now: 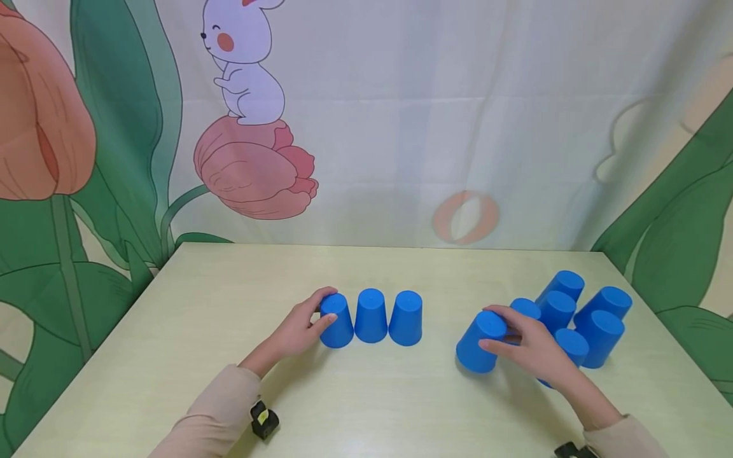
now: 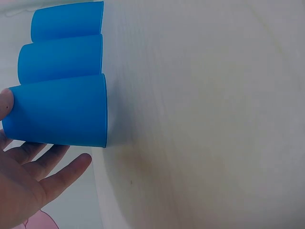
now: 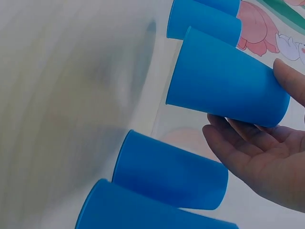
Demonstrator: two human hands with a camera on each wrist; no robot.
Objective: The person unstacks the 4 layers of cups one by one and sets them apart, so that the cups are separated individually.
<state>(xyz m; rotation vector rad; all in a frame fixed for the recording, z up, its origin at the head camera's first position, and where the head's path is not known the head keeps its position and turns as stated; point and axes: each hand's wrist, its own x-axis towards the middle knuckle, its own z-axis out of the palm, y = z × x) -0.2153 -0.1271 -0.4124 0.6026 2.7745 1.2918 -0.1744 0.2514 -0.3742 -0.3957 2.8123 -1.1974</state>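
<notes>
Three upside-down blue plastic cups stand side by side in a row mid-table. My left hand (image 1: 299,327) grips the leftmost cup (image 1: 338,327), thumb at its near side and fingers around the far left. Beside it are the middle cup (image 1: 371,318) and the right cup (image 1: 406,321). To the right, my right hand (image 1: 538,346) holds another upside-down blue cup (image 1: 476,346) near its closed end, close over the table. The right wrist view shows this held cup (image 3: 224,78) between thumb and fingers, its open rim toward the tabletop.
A cluster of several upside-down blue cups (image 1: 604,337) stands at the table's right, partly hidden behind my right hand. The pale wooden table (image 1: 240,273) ends at a printed curtain (image 1: 372,146). A small black device (image 1: 264,420) sits by my left sleeve.
</notes>
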